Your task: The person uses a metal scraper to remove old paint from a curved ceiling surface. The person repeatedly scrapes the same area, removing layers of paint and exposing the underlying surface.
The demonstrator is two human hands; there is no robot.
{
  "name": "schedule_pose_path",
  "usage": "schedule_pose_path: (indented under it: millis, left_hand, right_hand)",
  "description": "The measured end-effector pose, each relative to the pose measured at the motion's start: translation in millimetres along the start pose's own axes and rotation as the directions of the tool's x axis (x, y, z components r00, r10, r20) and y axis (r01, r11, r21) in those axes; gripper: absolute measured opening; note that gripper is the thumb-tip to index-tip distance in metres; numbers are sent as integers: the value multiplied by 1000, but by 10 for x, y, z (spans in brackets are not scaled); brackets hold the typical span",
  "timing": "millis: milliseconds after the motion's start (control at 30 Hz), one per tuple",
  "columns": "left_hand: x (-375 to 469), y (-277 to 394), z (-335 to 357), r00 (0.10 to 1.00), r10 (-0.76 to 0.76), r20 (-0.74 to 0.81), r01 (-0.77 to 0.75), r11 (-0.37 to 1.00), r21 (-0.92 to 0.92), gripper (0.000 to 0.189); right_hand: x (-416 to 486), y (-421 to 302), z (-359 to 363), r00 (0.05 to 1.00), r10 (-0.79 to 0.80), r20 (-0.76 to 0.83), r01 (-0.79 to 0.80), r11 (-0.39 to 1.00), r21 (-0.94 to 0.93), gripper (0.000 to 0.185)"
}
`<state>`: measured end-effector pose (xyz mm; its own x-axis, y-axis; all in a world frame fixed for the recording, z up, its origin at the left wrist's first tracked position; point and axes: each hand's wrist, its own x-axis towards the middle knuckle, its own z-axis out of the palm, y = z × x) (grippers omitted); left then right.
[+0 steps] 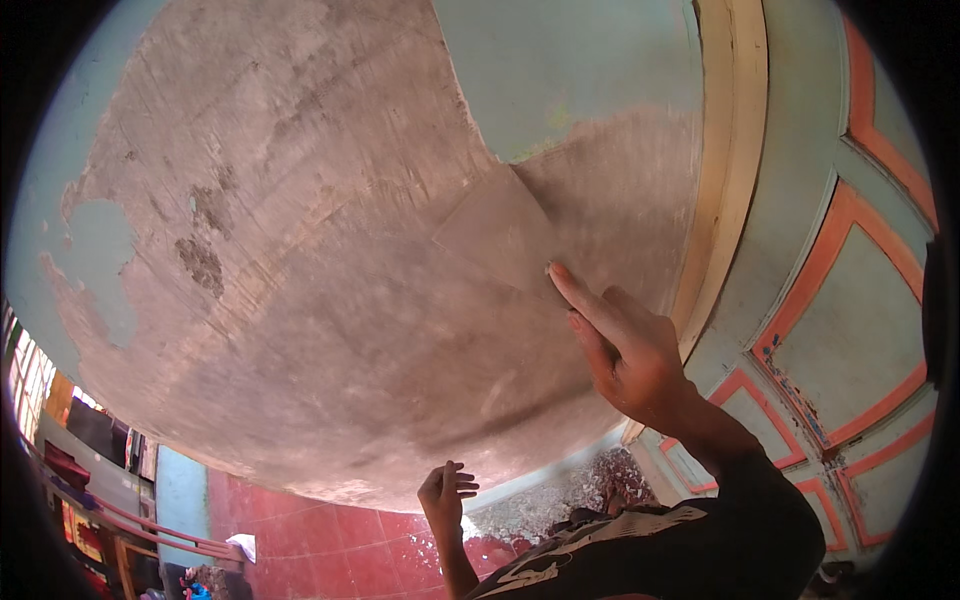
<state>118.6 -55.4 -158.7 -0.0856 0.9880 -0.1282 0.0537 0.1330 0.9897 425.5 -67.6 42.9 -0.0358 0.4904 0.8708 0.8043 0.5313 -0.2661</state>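
My right hand (626, 352) grips a putty knife (502, 229) with a broad, flat blade. The blade lies against, or very close to, the brownish bare plaster of the wall (337, 300) and has nearly the same colour. My index finger is stretched along the blade's edge; the handle is hidden in the hand. Pale dust coats the fingers. Lower down, my left hand (448, 491) is in front of the wall's lower part, its fingers apart and no object visible in it. Green-blue paint (570, 67) remains above the blade.
To the right stand a yellowish wooden frame (724, 172) and a green panelled door (847, 300) with orange trim. Red floor tiles (330, 540) below bear pale debris (555, 495). At the lower left are a reddish rail (150, 529), a white cloth (244, 546) and household items.
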Motion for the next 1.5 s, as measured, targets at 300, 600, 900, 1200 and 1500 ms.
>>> schedule_pose_path:
  millis: [300, 600, 900, 1200, 1500]
  left_hand:
    - [51, 464, 392, 972, 195, 133, -183, 978, -98, 33]
    - [-97, 597, 477, 951, 248, 185, -219, 962, -163, 29]
    - [-115, 870, 642, 890, 387, 239, -332, 912, -240, 25]
    - [-174, 760, 651, 891, 402, 211, -361, 909, -208, 33]
    - [-166, 762, 537, 910, 376, 175, -338, 917, -213, 29]
  right_hand:
    - [66, 10, 47, 1000, 15, 6, -15, 1000, 17, 62]
    - [116, 0, 39, 999, 2, -36, -1, 1000, 24, 60]
    - [207, -36, 57, 998, 46, -32, -46, 999, -5, 57]
    - [213, -106, -9, 995, 96, -21, -94, 992, 87, 52]
    - [133, -89, -36, 998, 57, 20, -58, 998, 40, 57]
